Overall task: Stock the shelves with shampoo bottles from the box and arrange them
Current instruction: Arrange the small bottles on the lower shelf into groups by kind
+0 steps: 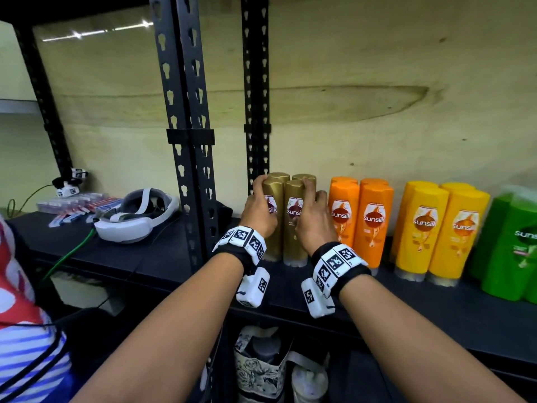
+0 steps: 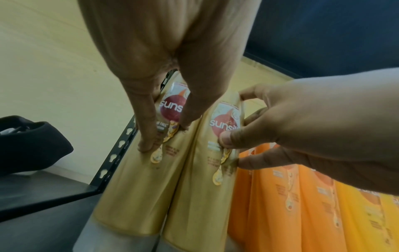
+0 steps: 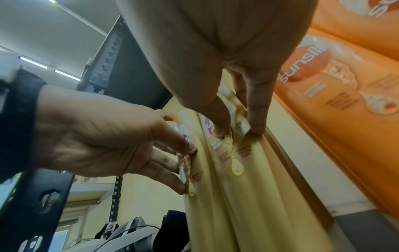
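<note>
Both hands clasp the gold bottles (image 1: 283, 219) from either side: the left hand (image 1: 258, 210) wraps the left front bottle, thumb on its label and fingers curled round its far side up by the cap, while the right hand (image 1: 312, 219) wraps the right front bottle, thumb on the label and fingers reaching over the cap and down the right flank. In the left wrist view the left thumb and a finger press the label of the left bottle (image 2: 138, 179), and the right hand (image 2: 313, 136) pinches the right bottle (image 2: 200, 196) beside it. In the right wrist view the right thumb and a finger press the right bottle (image 3: 248, 179), and the left hand (image 3: 103, 145) lays its fingers on the bottle next to it.

These four gold bottles stand upright, caps up, in a tight two-by-two block on the dark shelf (image 1: 377, 298), just right of the black upright (image 1: 255, 112). Just beside them to the right stand orange bottles (image 1: 360, 222), then yellow bottles (image 1: 438, 234), then green bottles (image 1: 511, 248) at the frame's edge, each group two deep.

Left of the twin uprights (image 1: 186, 141), on the neighbouring shelf, lie a white headset (image 1: 136, 216) with a green cable (image 1: 69, 254), and flat packets (image 1: 78, 205) behind it. Below the shelf a patterned bag (image 1: 258, 367) holds bottles.
</note>
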